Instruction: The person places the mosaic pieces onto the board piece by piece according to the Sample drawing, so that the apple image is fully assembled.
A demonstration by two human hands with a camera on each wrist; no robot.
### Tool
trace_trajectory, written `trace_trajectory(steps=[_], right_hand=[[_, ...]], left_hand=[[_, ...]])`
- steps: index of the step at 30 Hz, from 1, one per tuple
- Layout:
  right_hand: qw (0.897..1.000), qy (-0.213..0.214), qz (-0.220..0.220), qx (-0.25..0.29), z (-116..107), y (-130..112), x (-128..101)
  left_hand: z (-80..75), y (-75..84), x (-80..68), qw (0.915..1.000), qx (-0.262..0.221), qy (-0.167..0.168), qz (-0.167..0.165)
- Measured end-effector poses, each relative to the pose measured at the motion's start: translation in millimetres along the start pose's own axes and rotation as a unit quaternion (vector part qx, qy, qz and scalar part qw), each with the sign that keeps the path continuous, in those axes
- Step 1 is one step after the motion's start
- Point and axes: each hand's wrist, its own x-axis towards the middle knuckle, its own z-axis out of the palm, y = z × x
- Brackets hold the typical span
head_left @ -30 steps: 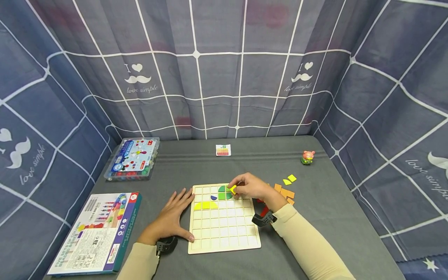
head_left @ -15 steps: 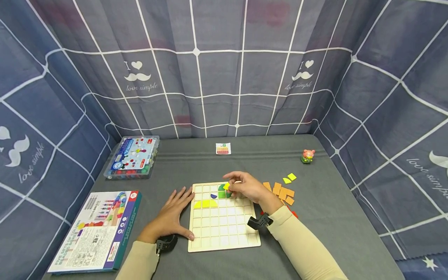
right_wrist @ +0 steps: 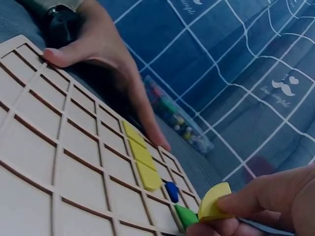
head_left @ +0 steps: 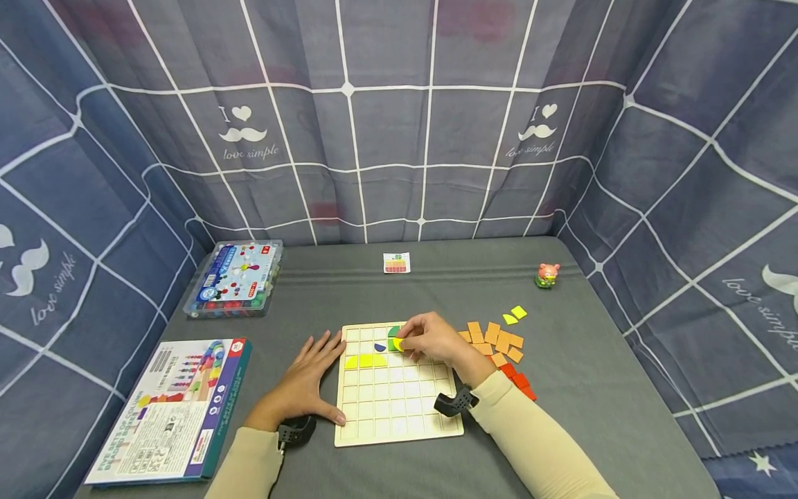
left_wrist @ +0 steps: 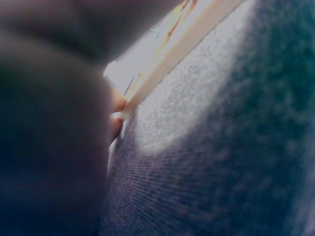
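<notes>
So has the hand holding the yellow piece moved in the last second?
Yes. The right hand has drifted left across the wooden board, toward the blue piece.

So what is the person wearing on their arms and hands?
Both arms are covered by long, close-fitting cream sleeves that end at the wrists. The left hand and right hand are bare, with no gloves or rings to be seen. A small black device is strapped at each wrist, left and right.
</notes>
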Motion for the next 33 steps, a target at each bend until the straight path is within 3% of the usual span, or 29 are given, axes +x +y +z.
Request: trace_trajectory(steps=[6,14,22,29,33], right_hand=[[1.0,0.023,0.014,-0.013,8,1,0],[1.0,0.012,0.003,0.011,12,2,-2],[0.998,0.012,-0.026,-0.063,18,1,-5],[0.998,0.035,-0.022,-0.053,23,-2,-9],[0.993,0.054,-0.031,-0.103,25,-4,-10]], left_hand=[[0.0,-1.1,0.9,1.0,0.005,0.0,-0.002],[-0.1,-1.8,0.4,1.0,0.0,0.002,0.0],[-0.8,-4.0,0.4,1.0,0.0,0.004,0.006],[-0.5,-3.0,0.0,1.0,-0.01,-0.001,-0.002],[0.0,-3.1,0.0,0.9999,-0.01,0.003,0.003]])
